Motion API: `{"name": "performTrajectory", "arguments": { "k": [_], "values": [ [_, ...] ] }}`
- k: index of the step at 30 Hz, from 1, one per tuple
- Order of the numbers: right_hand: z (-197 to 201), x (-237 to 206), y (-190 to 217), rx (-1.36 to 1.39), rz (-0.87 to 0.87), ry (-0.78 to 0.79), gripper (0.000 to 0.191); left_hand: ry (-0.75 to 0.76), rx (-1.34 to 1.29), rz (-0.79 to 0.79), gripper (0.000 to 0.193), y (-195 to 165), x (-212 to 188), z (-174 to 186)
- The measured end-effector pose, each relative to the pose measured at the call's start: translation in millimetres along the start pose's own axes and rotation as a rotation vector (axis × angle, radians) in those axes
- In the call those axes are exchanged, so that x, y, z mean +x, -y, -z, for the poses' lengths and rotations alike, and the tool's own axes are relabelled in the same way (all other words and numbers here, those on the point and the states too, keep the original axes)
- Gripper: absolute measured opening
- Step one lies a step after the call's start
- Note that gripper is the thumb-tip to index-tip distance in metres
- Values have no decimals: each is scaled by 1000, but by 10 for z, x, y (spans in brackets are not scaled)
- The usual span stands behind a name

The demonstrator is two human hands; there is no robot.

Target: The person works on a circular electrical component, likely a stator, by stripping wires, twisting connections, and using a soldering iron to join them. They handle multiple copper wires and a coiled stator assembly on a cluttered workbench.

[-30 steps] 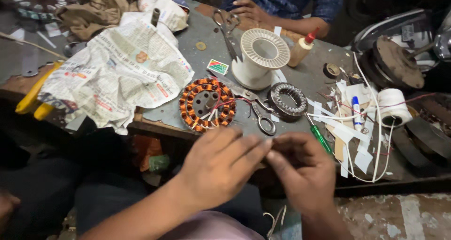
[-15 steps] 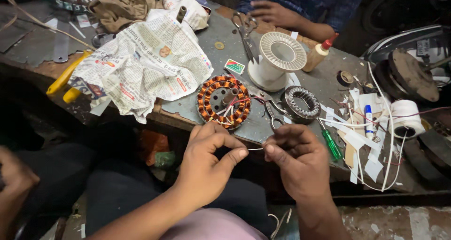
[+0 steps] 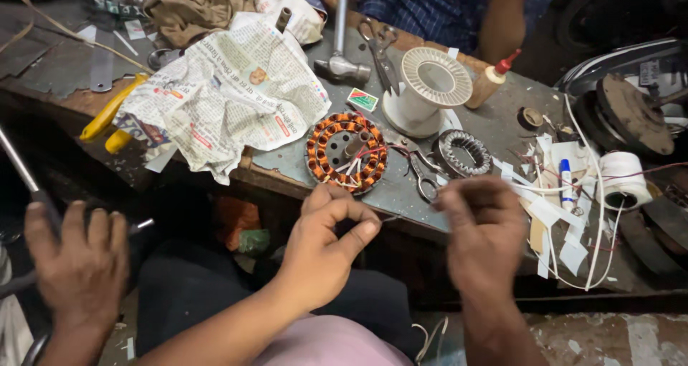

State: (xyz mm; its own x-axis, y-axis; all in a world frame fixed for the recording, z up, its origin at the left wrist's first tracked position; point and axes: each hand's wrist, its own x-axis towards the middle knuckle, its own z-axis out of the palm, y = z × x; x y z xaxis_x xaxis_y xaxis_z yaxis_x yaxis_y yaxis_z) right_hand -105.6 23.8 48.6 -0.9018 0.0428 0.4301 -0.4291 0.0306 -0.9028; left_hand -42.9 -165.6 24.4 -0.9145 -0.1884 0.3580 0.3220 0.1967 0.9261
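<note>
Head view: left hand point(image 3: 326, 241) pinches end of thin wire point(image 3: 390, 218), fingers curled tight; right hand point(image 3: 484, 226) blurred, closed round other end, grip unclear. Wire spans gap below table point(image 3: 494, 126) edge, just in front of copper-wound stator point(image 3: 347, 152). Risk: hard pull snaps or kinks wire, or it slips from pinch. Versus earlier frame: hands further apart, right hand now blurred, stator nearer.
</note>
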Motion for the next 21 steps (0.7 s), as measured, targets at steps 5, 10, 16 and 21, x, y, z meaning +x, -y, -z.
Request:
{"name": "performTrajectory", "arguments": {
  "k": [5,10,16,21],
  "values": [
    [-150,-407,-163,150,-529,517,36,39,-295,129,12,44,-10,-29],
    [-229,-510,-322,119,-436,576,24,96,-790,567,19,83,20,-14],
    [-113,-370,-302,486,-798,623,30,7,-707,281,18,121,98,51],
    [-71,-307,-295,587,-868,671,31,19,-746,296,23,140,157,112]
  ]
}}
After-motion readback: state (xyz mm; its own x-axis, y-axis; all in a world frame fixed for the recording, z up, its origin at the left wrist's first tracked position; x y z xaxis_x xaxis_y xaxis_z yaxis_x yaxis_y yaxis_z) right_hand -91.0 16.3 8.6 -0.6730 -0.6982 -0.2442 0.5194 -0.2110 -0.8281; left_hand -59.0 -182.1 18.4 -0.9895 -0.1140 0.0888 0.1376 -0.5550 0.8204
